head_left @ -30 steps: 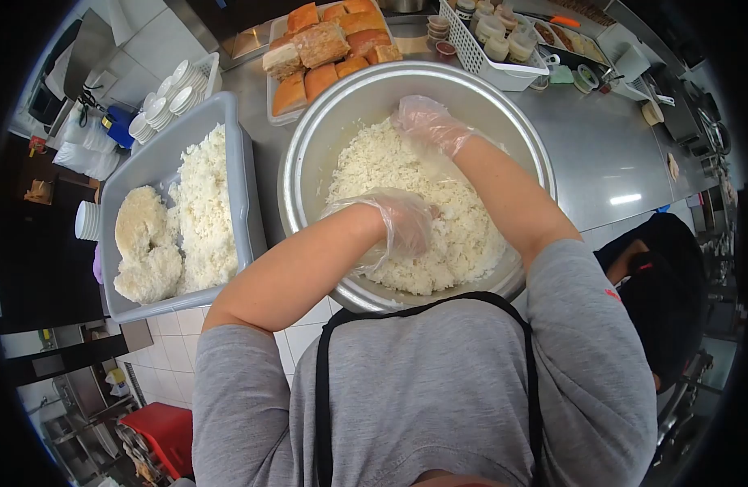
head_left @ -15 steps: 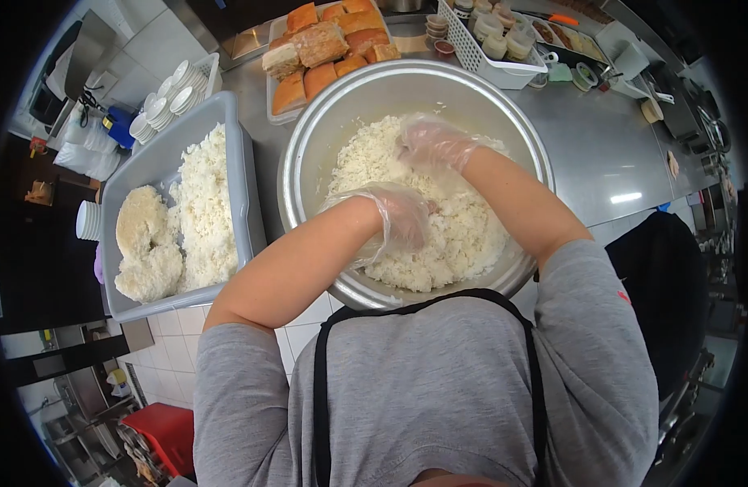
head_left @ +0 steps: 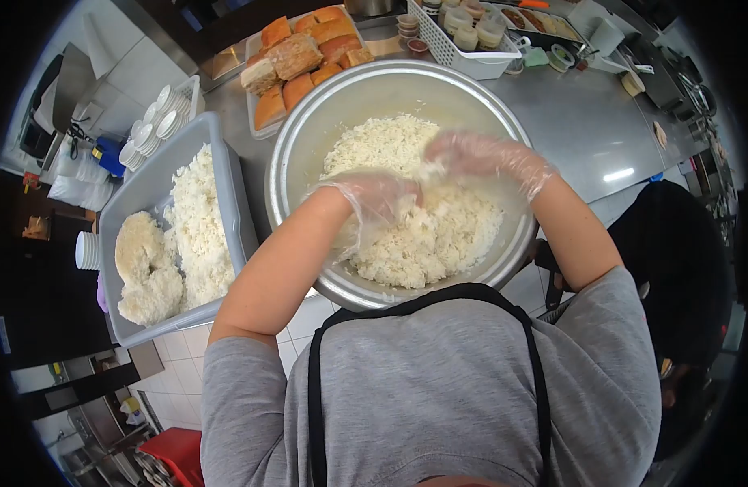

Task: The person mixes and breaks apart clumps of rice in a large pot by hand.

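Cooked white rice (head_left: 423, 243) fills the lower part of a large round metal bowl (head_left: 309, 97) in front of me. My left hand (head_left: 382, 199), in a clear plastic glove, is at the rice on the left, its fingers curled in around some of it. Above the rice on the right is my right hand (head_left: 475, 154), also gloved and slightly blurred. Its fingers bend inward over loose rice, and grains lie between the two hands. The glove film and rice partly hide the fingertips of both.
A grey tub (head_left: 236, 203) with more rice stands left of the bowl. Behind are a tray of browned slabs (head_left: 289, 61), stacked white dishes (head_left: 159, 118) and a white basket (head_left: 447, 57) of small containers. At right, a person in black (head_left: 666, 276) is close by.
My right hand has swung right and slightly down, rising off the rice. My left hand has shifted a little left. A person in dark clothing shows more at the right.
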A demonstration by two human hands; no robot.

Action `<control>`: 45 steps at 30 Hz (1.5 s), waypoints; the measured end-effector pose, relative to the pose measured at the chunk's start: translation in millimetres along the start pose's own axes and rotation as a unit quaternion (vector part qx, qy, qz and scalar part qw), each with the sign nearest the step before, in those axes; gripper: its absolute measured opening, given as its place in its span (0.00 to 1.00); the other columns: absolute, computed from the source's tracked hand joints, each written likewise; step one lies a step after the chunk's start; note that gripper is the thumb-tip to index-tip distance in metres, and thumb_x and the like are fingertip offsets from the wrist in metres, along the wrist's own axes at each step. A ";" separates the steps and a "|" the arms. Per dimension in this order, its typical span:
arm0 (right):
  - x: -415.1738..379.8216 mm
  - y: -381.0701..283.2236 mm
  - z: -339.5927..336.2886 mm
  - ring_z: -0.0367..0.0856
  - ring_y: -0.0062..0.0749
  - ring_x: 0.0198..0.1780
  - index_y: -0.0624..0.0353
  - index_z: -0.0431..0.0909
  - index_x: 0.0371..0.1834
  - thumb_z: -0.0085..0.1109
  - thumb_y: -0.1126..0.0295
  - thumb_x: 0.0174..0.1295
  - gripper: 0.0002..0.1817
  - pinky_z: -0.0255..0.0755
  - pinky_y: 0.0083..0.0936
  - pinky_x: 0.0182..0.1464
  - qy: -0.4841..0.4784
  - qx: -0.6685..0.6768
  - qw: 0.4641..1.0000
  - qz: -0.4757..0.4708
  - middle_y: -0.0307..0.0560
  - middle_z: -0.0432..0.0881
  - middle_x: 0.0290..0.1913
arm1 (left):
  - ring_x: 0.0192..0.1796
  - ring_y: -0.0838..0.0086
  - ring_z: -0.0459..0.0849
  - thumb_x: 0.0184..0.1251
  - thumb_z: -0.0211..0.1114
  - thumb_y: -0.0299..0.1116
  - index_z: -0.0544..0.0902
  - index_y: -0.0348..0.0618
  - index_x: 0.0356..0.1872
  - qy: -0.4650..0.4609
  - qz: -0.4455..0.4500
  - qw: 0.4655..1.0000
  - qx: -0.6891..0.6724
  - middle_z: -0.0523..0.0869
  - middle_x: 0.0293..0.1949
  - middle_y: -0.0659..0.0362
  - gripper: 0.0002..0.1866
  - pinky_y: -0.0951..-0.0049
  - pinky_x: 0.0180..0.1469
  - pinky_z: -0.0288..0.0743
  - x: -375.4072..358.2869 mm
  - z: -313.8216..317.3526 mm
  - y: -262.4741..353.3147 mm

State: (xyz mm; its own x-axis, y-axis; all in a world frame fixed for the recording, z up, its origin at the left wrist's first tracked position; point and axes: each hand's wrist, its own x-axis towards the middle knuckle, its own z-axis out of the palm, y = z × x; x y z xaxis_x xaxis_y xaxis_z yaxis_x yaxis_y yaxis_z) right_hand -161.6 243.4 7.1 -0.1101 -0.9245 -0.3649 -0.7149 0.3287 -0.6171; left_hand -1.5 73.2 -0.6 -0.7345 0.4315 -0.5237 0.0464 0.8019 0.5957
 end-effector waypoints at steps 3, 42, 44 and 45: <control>-5.9 -2.7 -1.8 0.76 0.35 0.59 0.51 0.76 0.59 0.67 0.65 0.56 0.26 0.69 0.33 0.62 0.148 0.159 0.976 -0.025 0.45 0.78 0.57 | 0.52 0.52 0.80 0.58 0.68 0.37 0.71 0.56 0.59 0.117 -0.066 0.991 -0.024 0.81 0.46 0.43 0.26 0.58 0.56 0.71 -6.7 -11.8 11.2; 11.7 -10.9 -0.2 0.79 0.32 0.51 0.57 0.61 0.72 0.62 0.50 0.63 0.38 0.76 0.30 0.49 0.271 0.172 0.944 0.081 0.46 0.76 0.59 | 0.54 0.55 0.80 0.60 0.63 0.46 0.77 0.45 0.53 0.266 -0.141 0.938 0.170 0.81 0.49 0.45 0.23 0.57 0.53 0.74 24.5 11.7 -28.9; 8.1 -4.1 0.9 0.81 0.32 0.47 0.57 0.61 0.71 0.62 0.52 0.63 0.37 0.76 0.30 0.48 0.241 0.234 0.941 0.029 0.45 0.77 0.58 | 0.53 0.54 0.80 0.60 0.62 0.47 0.77 0.44 0.51 0.211 -0.132 0.948 0.200 0.81 0.48 0.45 0.22 0.56 0.53 0.74 33.5 19.4 -39.7; 4.3 -5.5 -0.6 0.82 0.31 0.44 0.57 0.61 0.71 0.61 0.55 0.64 0.35 0.77 0.30 0.47 0.254 0.310 0.916 -0.022 0.43 0.78 0.55 | 0.52 0.53 0.81 0.61 0.61 0.46 0.77 0.43 0.50 0.182 -0.133 0.956 0.186 0.80 0.46 0.44 0.21 0.56 0.52 0.74 35.3 19.6 -41.6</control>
State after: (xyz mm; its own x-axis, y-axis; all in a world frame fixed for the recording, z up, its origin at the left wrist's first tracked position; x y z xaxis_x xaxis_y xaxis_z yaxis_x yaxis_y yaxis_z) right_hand -158.6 237.5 9.3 -0.5091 -0.8589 -0.0556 -0.2152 0.1896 -0.9580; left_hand -16.1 63.2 -55.8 -0.9380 0.0730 -0.3389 0.0126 0.9841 0.1770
